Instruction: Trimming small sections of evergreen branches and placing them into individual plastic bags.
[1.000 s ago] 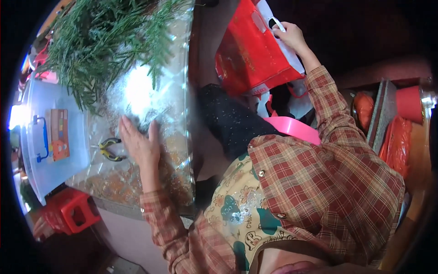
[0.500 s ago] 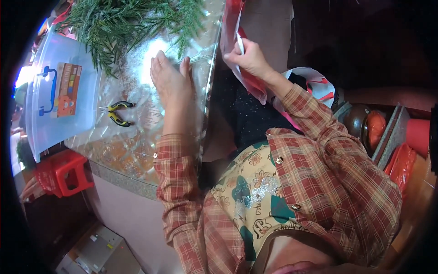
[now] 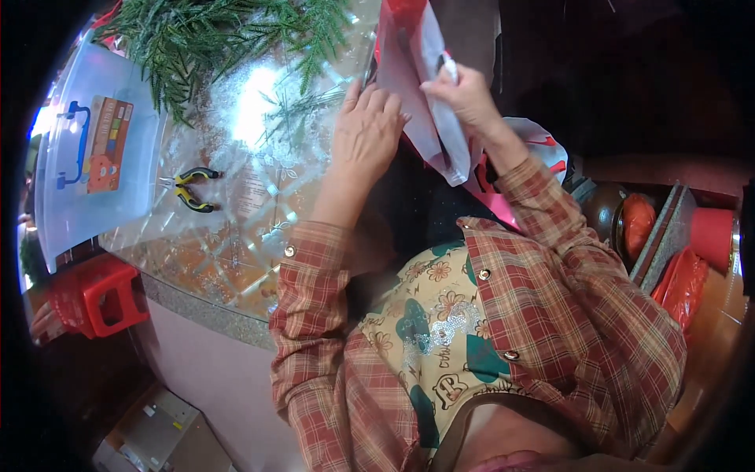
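One red-and-white bag [image 3: 417, 86]: just off the right edge of the worktop [image 3: 236, 271], tilted, its panels parted.
Right hand [image 3: 470, 101]: clenched on the bag's upper edge, beyond the worktop's right edge, a white strip [image 3: 450, 68] showing at the thumb.
Left hand [image 3: 366, 135]: back upward, fingers bent, at the worktop's right edge beside the bag; I cannot tell whether they grip anything.
Green conifer branches [image 3: 200, 43]: heaped across the worktop's far end.
Black-and-yellow pliers [image 3: 185, 182]: lying on the worktop's left part, handles spread.
Clear plastic box [image 3: 102, 216]: at the worktop's left side, with a blue handle [image 3: 78, 148].
Red plastic stool [image 3: 88, 295]: below the worktop's near left corner.
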{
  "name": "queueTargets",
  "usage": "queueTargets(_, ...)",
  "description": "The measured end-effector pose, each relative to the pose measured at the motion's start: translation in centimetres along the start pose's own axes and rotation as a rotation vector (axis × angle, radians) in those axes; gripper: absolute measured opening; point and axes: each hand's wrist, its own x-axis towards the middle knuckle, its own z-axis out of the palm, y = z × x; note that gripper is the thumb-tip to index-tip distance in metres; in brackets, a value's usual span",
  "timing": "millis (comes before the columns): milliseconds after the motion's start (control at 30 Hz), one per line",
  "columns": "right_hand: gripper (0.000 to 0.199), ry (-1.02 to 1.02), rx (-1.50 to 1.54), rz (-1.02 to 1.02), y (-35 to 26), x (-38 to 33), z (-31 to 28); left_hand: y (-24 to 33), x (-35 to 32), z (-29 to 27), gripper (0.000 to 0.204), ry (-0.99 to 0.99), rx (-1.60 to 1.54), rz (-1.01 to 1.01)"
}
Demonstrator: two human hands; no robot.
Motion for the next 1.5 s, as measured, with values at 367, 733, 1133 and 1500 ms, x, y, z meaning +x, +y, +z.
queueTargets(367, 0.020, 0.180, 0.480, 0.039, -2.6, 0.9, -6.3, 1.2, 2.0, 1.3, 0.018, -0.361, 0.317, 0.047)
queueTargets(733, 0.023, 0.090, 0.426, 0.250, 0.4, -0.1, -1.6, -0.4, -1.0, 8.5, 0.024, -0.418, -0.058, -0.572)
queueTargets(1133, 0.024, -0.151, 0.644, 0.302, 1.2, 1.3, 0.3, 1.7, -3.6, 6.3, 0.040, 0.104, -0.190, -0.544)
queueTargets(1500, 0.024, -0.144, 0.598, 0.264, 1.1, 1.3, 1.1, -1.2, -2.3, -6.2, 0.048, 0.299, -0.411, -0.635)
